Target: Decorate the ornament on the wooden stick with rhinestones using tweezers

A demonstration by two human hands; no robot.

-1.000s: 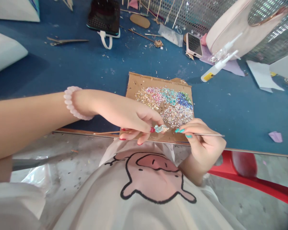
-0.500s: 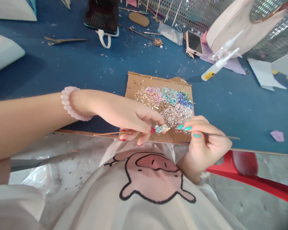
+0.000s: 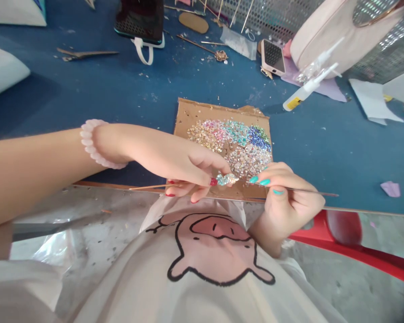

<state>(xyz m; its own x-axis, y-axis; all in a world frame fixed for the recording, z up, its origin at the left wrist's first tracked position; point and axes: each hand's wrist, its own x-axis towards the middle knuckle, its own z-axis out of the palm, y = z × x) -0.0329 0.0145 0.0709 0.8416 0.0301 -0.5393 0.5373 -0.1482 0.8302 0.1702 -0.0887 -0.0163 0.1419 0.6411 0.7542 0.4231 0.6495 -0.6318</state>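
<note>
My left hand [image 3: 178,159], with red nails, pinches a small rhinestone-covered piece [image 3: 227,179] whose thin stick [image 3: 148,186] runs back under the palm. Turquoise nails show on my right hand [image 3: 286,193], which is closed round a thin metal tool [image 3: 309,192]. The tool's tip is a little to the right of the sparkling piece, with a small gap between them. Beneath both hands lies a cardboard sheet [image 3: 191,110] at the table's front edge. It bears piles of gold, pink, teal, blue, green and clear rhinestones [image 3: 251,159].
On the blue table [image 3: 101,89] are tweezers [image 3: 87,54], a black device [image 3: 139,20], a decorated hair stick [image 3: 220,55], a phone [image 3: 272,56] and a glue bottle [image 3: 301,95]. A pale bag [image 3: 316,36] stands at the back right. A red chair [image 3: 343,242] is below the table's edge.
The view has shifted slightly. Both hands keep nearly the same pose and the same hold on the piece and the tool.
</note>
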